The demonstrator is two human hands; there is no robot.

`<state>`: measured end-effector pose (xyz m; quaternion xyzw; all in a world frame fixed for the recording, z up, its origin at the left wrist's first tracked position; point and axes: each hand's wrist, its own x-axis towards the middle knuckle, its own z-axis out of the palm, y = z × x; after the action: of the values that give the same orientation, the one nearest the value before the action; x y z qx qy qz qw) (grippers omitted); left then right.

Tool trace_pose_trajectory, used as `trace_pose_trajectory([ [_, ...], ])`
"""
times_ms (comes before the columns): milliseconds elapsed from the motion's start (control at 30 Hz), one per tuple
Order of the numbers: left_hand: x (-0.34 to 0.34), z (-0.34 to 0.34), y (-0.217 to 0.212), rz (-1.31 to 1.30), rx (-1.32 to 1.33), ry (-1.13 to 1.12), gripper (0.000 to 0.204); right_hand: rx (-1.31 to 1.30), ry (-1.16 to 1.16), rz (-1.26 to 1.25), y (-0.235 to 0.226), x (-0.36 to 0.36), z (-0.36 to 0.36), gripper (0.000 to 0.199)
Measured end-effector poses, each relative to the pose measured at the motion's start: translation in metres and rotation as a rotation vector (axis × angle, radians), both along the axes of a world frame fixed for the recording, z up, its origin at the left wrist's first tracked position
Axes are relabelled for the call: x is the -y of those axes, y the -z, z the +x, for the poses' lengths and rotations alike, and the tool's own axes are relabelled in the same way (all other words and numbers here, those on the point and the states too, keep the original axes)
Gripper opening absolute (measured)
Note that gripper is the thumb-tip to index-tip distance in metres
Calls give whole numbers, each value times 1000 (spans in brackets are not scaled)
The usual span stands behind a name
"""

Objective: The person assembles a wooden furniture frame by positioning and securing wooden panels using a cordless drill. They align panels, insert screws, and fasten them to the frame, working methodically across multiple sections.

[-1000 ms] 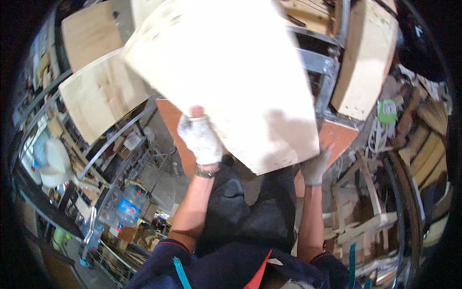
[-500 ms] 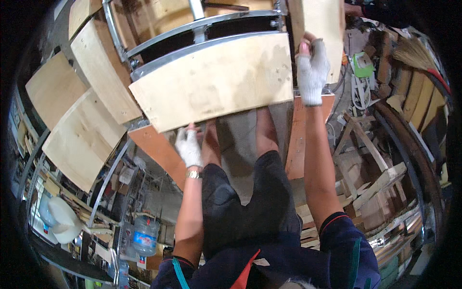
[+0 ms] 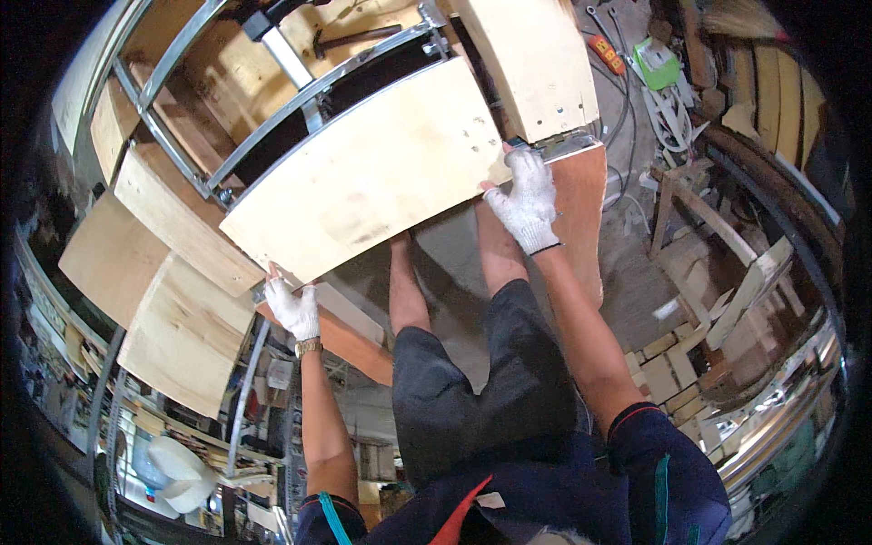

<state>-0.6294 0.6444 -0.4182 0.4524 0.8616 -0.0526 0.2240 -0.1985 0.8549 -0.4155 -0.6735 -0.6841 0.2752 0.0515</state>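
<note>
A pale plywood board (image 3: 372, 173), slightly curved and with several screw holes near its right end, lies across the front of a metal frame (image 3: 304, 100). My left hand (image 3: 293, 309), in a white knit glove with bare fingertips and a watch at the wrist, grips the board's near-left corner. At the near-right corner my right hand (image 3: 527, 195), gloved the same way, holds the board with thumb and fingers around its edge. Pale wooden side panels (image 3: 531, 68) flank the frame, and a reddish-brown leg panel (image 3: 579, 204) stands below the right one.
A hammer (image 3: 359, 38) lies inside the frame. Two more plywood sheets (image 3: 186, 331) rest at the left. To the right are an orange power strip (image 3: 607, 54) with cables, a green-and-white object (image 3: 656, 64) and a rough wooden stand (image 3: 727, 245) on the floor.
My right hand has left the right side panel and come down onto the board's near-right corner. My left hand has slid left along the near edge to its corner. The view has turned.
</note>
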Motion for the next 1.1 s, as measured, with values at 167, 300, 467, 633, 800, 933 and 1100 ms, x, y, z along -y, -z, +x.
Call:
trace_pose_trajectory([
  [167, -11, 0, 4, 107, 188, -78, 107, -65, -74, -50, -2, 1, 14, 62],
  [300, -18, 7, -3, 98, 227, -84, 100, 47, -145, -51, 2, 0, 35, 64],
  [467, -6, -7, 4, 133, 167, -28, 99, 2, -156, 112, 25, 10, 36, 45],
  [633, -12, 0, 2, 91, 171, -21, 97, -11, -182, 167, 34, 18, 44, 45],
  [800, 4, -19, 11, 118, 206, -87, 96, -108, -152, 141, 32, 19, 41, 45],
  [933, 1, -8, 13, 115, 165, -103, 97, -166, -130, 111, 26, 19, 46, 45],
  [1100, -9, 9, 13, 152, 164, -179, 97, -203, -51, 82, 23, 15, 43, 35],
])
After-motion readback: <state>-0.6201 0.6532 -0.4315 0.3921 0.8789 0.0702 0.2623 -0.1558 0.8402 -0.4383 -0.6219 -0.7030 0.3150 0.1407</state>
